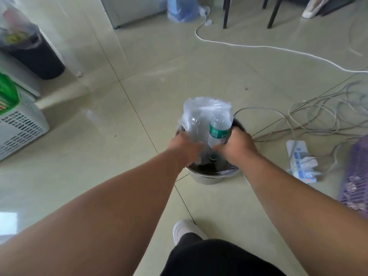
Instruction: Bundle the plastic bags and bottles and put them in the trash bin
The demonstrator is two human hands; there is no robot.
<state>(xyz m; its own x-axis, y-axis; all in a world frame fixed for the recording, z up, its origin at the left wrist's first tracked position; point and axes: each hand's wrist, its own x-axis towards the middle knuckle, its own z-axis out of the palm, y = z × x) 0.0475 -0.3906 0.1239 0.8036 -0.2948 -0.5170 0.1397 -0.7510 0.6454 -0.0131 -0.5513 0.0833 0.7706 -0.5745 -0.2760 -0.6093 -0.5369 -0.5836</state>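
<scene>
Both arms reach down over the tiled floor (99,136) to a small round metal trash bin (207,177) with a dark liner. A clear plastic bag (199,108) holding bottles stands upright in the bin's mouth, top half above the rim, squeezed between the two hands. Left hand (184,147) is closed around the bag's left side, fingers curled into the plastic. Right hand (236,144) is closed on the right side, fingers wrapped around the bottle with the green label (219,132) through the bag. A second, clear bottle (194,124) sits just left of it inside the bag. Label text too blurred to read. Bin interior below the bag is dark; contents can't be made out. Far left: a black bin (39,58) with a filled translucent bag on top, and a white slotted basket (22,128) with something green in it. Right of the trash bin: a white power strip (300,160) with tangled cables (318,114), and a purple mesh basket (356,176) at the frame edge. A white shoe (184,230) shows at the bottom.
</scene>
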